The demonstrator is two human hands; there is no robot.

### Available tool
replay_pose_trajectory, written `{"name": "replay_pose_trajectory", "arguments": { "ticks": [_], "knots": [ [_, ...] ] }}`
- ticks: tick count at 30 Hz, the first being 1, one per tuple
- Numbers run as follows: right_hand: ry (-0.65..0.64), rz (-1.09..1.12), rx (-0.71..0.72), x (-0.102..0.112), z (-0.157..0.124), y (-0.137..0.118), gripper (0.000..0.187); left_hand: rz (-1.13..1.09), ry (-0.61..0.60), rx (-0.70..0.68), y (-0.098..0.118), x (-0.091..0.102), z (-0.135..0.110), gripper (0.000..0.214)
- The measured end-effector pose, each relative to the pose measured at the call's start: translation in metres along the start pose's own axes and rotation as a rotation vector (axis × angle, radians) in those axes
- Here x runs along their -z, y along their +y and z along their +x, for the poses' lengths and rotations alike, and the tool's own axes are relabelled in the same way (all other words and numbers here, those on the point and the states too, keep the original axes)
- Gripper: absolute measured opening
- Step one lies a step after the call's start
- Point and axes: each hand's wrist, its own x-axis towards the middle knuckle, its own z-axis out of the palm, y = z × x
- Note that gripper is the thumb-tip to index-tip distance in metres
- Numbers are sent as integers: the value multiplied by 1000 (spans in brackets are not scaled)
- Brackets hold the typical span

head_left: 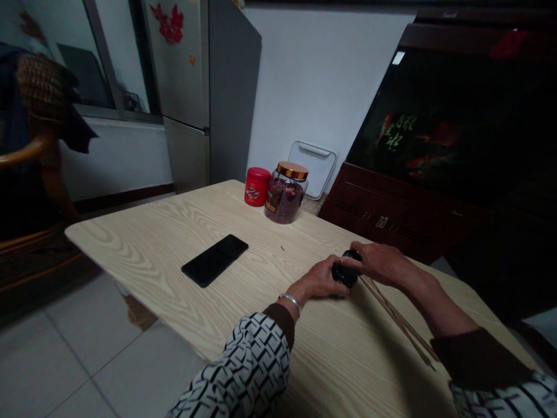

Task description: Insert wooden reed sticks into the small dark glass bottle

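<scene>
A small round black object [346, 273] rests on the light wooden table [156, 244] between both of my hands. My left hand [319, 281] curls around its near left side, a metal bangle on the wrist. My right hand [378, 262] lies over its top and right side with fingers closed on it. A bundle of thin wooden sticks [398, 319] lies on the table under my right forearm, running toward the near right.
A black phone [214, 259] lies flat mid-table. A glass jar [285, 193] of dried flowers and a red tin [256, 186] stand at the far edge. A dark wooden cabinet [391, 215] with a fish tank is right; a fridge [204, 93] is behind.
</scene>
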Motion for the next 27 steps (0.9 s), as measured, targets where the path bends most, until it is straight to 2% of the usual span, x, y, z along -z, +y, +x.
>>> {"name": "replay_pose_trajectory", "arguments": {
  "ticks": [4,6,9,12,14,17,19,21,24,26,27],
  "knots": [
    [39,219,25,-4,-2,6,77,19,9,-23,1,0,0,77],
    [64,373,83,-4,-8,13,76,36,1,1,2,1,0,79],
    [13,485,220,0,-17,20,74,61,-5,30,3,3,0,75],
    [-5,458,276,4,-18,21,65,68,1,42,4,3,-1,72],
    [17,362,191,5,-16,17,63,56,-4,42,5,3,-2,72],
    [15,197,-10,5,-13,13,77,50,-1,27,5,3,-2,73],
    [15,202,-60,3,-14,14,80,41,3,10,4,3,-2,75],
    [36,310,-14,0,-16,18,79,21,1,0,2,2,-1,77],
    [34,443,158,-2,-17,24,80,10,4,-5,-1,1,0,75],
    [5,405,211,0,-17,22,81,17,13,0,-1,1,0,73],
    [-3,344,181,3,-16,20,80,16,14,7,0,2,0,73]
  ]
}}
